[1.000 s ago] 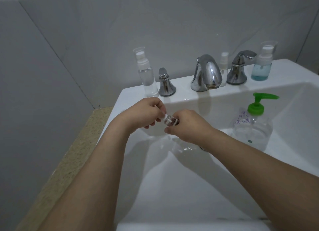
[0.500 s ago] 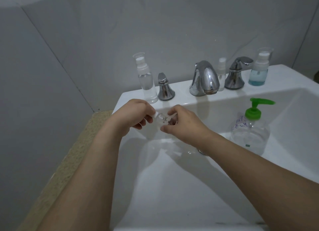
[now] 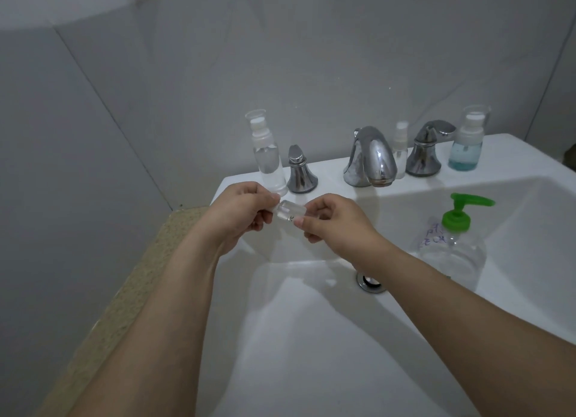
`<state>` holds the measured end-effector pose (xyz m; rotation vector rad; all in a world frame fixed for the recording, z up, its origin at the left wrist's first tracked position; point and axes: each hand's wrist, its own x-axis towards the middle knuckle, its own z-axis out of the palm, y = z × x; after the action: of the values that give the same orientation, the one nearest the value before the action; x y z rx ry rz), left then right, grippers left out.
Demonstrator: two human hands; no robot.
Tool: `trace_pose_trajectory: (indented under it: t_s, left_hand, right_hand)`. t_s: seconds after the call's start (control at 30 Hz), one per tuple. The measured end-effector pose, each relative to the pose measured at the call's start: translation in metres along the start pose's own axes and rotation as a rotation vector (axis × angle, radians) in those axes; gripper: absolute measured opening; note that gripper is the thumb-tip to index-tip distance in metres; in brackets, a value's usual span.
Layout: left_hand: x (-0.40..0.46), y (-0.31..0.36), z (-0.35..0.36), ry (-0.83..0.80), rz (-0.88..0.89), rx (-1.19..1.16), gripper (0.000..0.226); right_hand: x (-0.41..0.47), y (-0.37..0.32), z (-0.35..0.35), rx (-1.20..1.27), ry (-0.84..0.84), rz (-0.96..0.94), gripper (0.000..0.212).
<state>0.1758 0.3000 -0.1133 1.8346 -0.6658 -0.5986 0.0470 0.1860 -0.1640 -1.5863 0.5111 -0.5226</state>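
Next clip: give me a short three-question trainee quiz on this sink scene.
1. True or false: the left hand and the right hand both hold the small clear bottle.
2. Where is the green-pump bottle? A) on the floor B) in the sink C) on a shelf
3. Fill in: the bottle with blue liquid stands at the far ____ end of the back ledge.
Key: 1 true; 2 B; 3 right.

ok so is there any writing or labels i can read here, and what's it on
green-pump bottle: purple handwriting in two lines, too blurred to read
small clear vial pinched between left hand and right hand: a dark mark, too small to read
nothing else shows any text
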Motion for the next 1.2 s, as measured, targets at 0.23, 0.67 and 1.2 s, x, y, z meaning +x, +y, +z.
trace_pose_trajectory:
  t_s: [0.23, 0.67, 1.2]
  left_hand:
    - [-0.003, 0.004, 0.003, -0.087, 0.024, -0.154, 0.008]
    - [0.004, -0.003, 0.002, 0.337, 0.206, 0.049, 0.016]
    - [0.024, -0.037, 0.013, 0.516, 0.215, 0.122, 0.009]
  right_hand:
    - [0.001, -0.003, 0.005, 0.312, -0.019, 0.09, 0.024]
    - [-0.003, 0.003, 0.012, -0.108, 0.018, 0.004, 0.045]
    - [-0.008, 0.009, 0.014, -0.395, 0.014, -0.082, 0.054]
